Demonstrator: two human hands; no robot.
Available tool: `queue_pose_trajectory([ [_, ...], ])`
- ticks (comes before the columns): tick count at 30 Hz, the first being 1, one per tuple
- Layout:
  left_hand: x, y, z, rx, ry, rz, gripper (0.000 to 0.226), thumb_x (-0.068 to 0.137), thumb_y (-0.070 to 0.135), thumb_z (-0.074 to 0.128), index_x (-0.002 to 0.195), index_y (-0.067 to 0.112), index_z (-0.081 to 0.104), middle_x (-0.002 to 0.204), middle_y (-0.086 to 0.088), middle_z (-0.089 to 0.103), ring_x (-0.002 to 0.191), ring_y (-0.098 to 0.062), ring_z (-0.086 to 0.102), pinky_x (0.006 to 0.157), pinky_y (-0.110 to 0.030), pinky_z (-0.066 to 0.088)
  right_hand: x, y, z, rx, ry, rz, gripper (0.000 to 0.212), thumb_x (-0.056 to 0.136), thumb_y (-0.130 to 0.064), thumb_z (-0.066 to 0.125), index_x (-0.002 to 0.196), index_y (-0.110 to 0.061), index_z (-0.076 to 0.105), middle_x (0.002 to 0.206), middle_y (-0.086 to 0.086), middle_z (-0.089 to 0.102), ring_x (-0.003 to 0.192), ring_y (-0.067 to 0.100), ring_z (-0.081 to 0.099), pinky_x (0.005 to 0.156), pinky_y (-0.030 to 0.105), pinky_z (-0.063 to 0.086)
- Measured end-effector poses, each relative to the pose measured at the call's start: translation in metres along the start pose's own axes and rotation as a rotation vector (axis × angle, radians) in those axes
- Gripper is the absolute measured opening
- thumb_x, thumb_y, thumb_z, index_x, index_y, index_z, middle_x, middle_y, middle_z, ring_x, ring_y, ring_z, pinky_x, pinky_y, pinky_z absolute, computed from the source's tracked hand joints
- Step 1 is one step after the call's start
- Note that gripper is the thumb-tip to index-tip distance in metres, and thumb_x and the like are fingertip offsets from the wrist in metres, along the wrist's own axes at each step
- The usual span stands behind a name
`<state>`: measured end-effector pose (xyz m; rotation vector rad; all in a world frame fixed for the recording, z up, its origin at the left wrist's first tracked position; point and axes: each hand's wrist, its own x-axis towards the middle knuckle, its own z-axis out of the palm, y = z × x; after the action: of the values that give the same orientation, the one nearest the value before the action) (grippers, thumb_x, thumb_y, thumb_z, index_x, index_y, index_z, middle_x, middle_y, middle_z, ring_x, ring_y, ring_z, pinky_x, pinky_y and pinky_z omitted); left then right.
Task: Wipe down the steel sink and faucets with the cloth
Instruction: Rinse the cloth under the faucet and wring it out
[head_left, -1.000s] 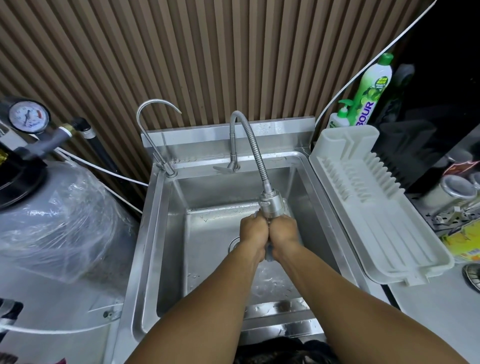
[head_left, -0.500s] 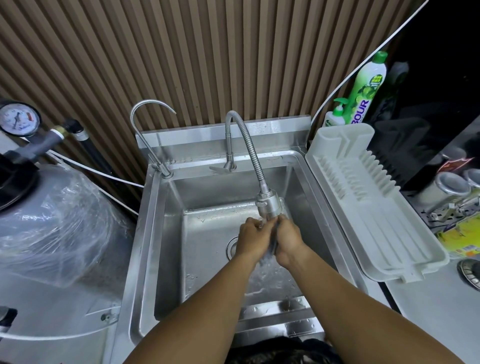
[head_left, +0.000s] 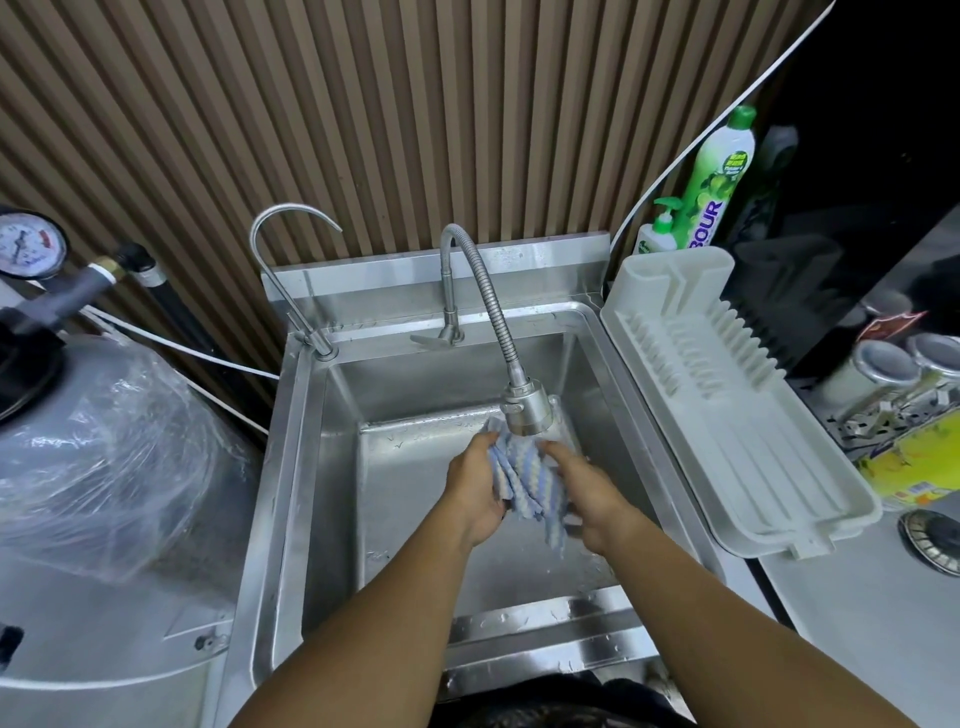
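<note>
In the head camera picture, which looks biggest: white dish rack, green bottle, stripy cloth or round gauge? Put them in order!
1. white dish rack
2. green bottle and stripy cloth: about alike, and the cloth is bunched up, so no ranking
3. round gauge, smallest

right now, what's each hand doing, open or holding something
Left hand: closed, holding the cloth under the faucet head.
Right hand: closed, holding the same cloth from the other side.
</note>
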<state>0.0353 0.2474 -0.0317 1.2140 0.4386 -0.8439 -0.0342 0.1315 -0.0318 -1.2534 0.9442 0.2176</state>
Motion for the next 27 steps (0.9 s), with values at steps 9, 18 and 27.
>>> queue_pose_trajectory([
  [9, 0.002, 0.0, -0.001, 0.373, 0.017, 0.263, 0.014, 0.096, 0.015, 0.059, 0.101, 0.013, 0.072, 0.095, -0.007, 0.077, 0.085, -0.019, 0.074, 0.067, -0.026, 0.056, 0.007, -0.007, 0.013, 0.024, 0.067, -0.314, 0.017, 0.105, -0.022, 0.05, 0.109, -0.012, 0.063, 0.1, 0.008, 0.075, 0.088, 0.019, 0.072, 0.081, 0.034, 0.057],
  [18, 0.01, 0.008, -0.004, 0.656, 0.138, 0.386, 0.014, 0.097, 0.026, 0.056, 0.092, 0.015, 0.062, 0.091, -0.004, 0.068, 0.084, -0.022, 0.063, 0.075, -0.032, 0.047, 0.007, -0.031, 0.014, 0.02, 0.098, -0.382, 0.017, 0.098, -0.028, 0.059, 0.092, -0.012, 0.064, 0.087, 0.012, 0.074, 0.073, 0.021, 0.066, 0.07, 0.037, 0.055],
  [27, 0.0, 0.011, -0.002, 0.081, 0.024, 0.142, 0.022, 0.097, 0.011, 0.056, 0.108, -0.006, 0.066, 0.089, -0.019, 0.073, 0.07, -0.029, 0.068, 0.06, -0.03, 0.053, 0.014, -0.005, 0.017, 0.126, -0.022, -0.28, 0.014, 0.099, -0.018, 0.06, 0.106, -0.013, 0.071, 0.094, 0.01, 0.078, 0.086, 0.025, 0.074, 0.082, 0.04, 0.057],
])
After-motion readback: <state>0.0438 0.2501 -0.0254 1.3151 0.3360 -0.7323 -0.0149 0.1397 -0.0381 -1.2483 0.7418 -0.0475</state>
